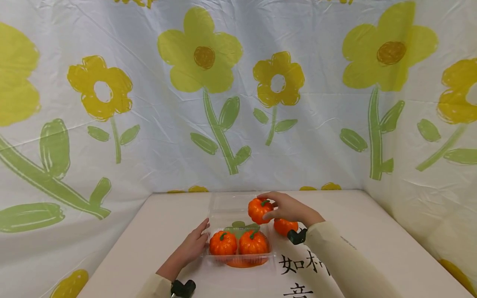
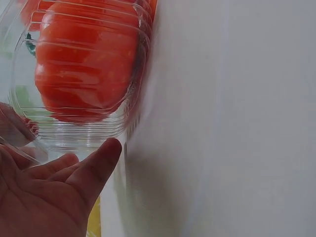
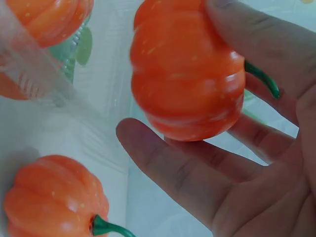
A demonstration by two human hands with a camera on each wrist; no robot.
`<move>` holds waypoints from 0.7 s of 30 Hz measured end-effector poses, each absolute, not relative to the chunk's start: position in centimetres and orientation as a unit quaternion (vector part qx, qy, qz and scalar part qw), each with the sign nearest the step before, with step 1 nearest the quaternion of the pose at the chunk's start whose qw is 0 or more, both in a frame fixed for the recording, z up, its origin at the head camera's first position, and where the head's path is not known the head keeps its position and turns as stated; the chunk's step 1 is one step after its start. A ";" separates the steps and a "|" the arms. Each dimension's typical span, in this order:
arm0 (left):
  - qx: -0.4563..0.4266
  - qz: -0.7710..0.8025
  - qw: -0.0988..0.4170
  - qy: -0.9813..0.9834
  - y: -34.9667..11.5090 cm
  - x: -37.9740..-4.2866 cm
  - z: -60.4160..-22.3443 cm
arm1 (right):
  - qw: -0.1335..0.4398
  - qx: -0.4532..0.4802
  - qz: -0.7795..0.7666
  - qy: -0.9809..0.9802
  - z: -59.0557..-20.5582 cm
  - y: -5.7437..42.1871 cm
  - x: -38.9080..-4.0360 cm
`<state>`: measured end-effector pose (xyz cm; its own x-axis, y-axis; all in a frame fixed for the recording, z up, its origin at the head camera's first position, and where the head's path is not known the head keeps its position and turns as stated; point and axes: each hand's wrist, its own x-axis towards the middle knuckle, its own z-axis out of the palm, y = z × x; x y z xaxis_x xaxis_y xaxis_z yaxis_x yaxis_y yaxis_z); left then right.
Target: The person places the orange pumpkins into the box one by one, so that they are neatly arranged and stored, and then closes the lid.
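Note:
A clear plastic clamshell box [image 1: 238, 257] stands on the table with its lid folded back. Two small orange pumpkins, a left one [image 1: 222, 243] and a right one [image 1: 253, 242], sit side by side in its front part. My left hand [image 1: 193, 243] is at the box's left side, fingers extended against the wall [image 2: 79, 129]. In my right hand [image 1: 290, 207] I hold a third pumpkin [image 1: 259, 211], thumb on one side and fingers on the other, above the box's back right part. Another pumpkin [image 1: 285, 227] lies on the table just right of the box, below that hand.
Black Chinese characters [image 1: 292, 264] are printed on the pale table [image 1: 164, 215] to the front right. Behind it hangs a white curtain [image 1: 320, 140] with yellow flowers. A dark strap piece [image 1: 297, 236] sits at the right wrist.

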<state>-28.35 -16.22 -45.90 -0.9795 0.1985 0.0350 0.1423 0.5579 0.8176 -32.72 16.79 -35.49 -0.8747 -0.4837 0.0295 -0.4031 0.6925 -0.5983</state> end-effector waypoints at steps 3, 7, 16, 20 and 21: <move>0.097 0.463 0.029 0.881 -16.2 -28.4 -46.0 | 0.065 -0.249 -0.310 0.915 -35.7 16.4 -32.9; 0.095 0.463 0.028 0.881 -16.2 -28.4 -46.0 | 0.068 -0.249 -0.322 0.911 -35.9 15.9 -33.1; 0.095 0.468 0.029 0.878 -16.1 -28.4 -46.0 | 0.073 -0.269 -0.327 0.903 -36.3 14.9 -33.6; 0.092 0.466 0.033 0.880 -16.2 -28.5 -46.1 | 0.071 -0.283 -0.312 0.904 -36.3 14.7 -33.7; 0.092 0.465 0.033 0.880 -16.2 -28.5 -46.1 | 0.070 -0.285 -0.308 0.905 -36.3 14.6 -33.7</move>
